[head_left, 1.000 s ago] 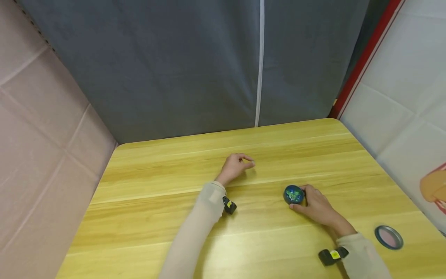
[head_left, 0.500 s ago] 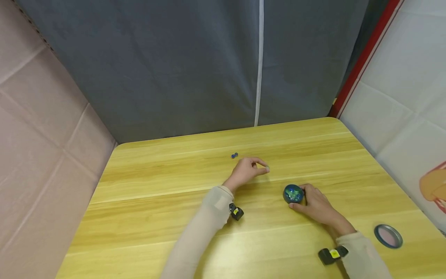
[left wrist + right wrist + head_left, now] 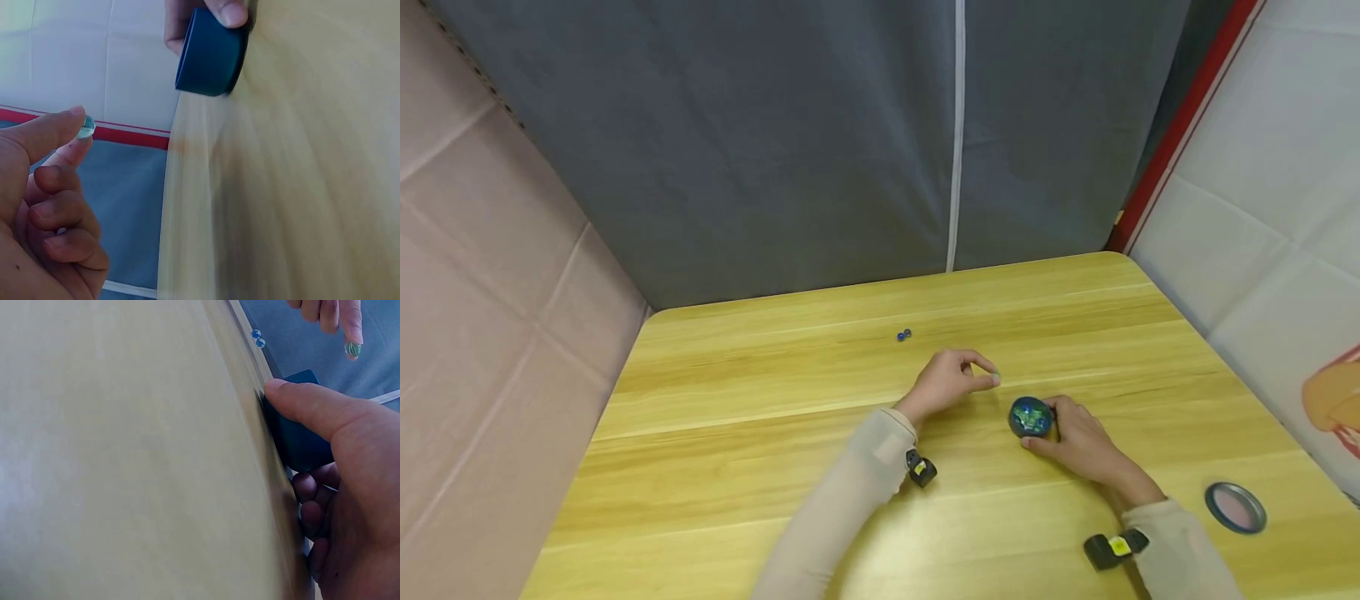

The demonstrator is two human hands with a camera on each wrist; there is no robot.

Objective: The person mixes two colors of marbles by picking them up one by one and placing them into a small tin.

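My left hand [image 3: 946,383] pinches a clear greenish glass marble [image 3: 86,127] between thumb and index fingertip, above the table and left of a round dark-blue tin. The other fingers curl toward the palm in the left wrist view. My right hand [image 3: 1084,443] grips the tin [image 3: 1031,417] from its right side, thumb at the near edge and fingers behind. The tin stands upright on the table, its top uncovered, with blue and green glassy pieces showing inside. In the right wrist view the marble [image 3: 353,349] shows green streaks, beyond the tin [image 3: 303,440].
Two blue marbles [image 3: 904,335] lie close together on the wooden table [image 3: 715,467], beyond my left hand. A round metal-rimmed lid [image 3: 1236,507] lies at the right, beside my right forearm. A grey curtain [image 3: 775,150] hangs behind the table; pale cloth walls stand at both sides.
My left hand has moved right and nearer to the tin, carrying the marble. The two blue marbles behind it have come into view. My right hand and the tin stay in place.
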